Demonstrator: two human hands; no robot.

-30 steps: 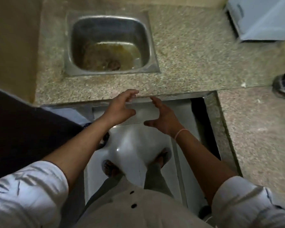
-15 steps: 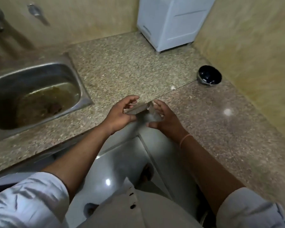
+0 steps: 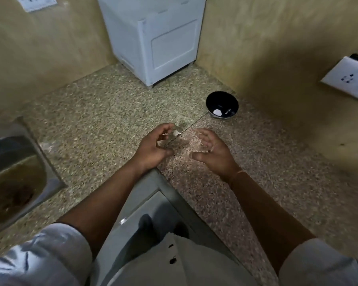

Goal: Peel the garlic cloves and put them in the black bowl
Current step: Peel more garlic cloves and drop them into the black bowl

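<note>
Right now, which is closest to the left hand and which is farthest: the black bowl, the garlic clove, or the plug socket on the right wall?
1. garlic clove: on the counter, right by the fingertips of the left hand.
2. black bowl: farther back on the counter, off to the right.
3. plug socket: far away, up on the right wall.

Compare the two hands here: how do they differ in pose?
The left hand has its fingers curled, the tips close beside the small white garlic clove on the counter; the right hand is open, fingers only slightly bent, farther from it. The right wrist wears a thin band; the left wrist is bare. Both hover over the counter and grip nothing visible.
</note>
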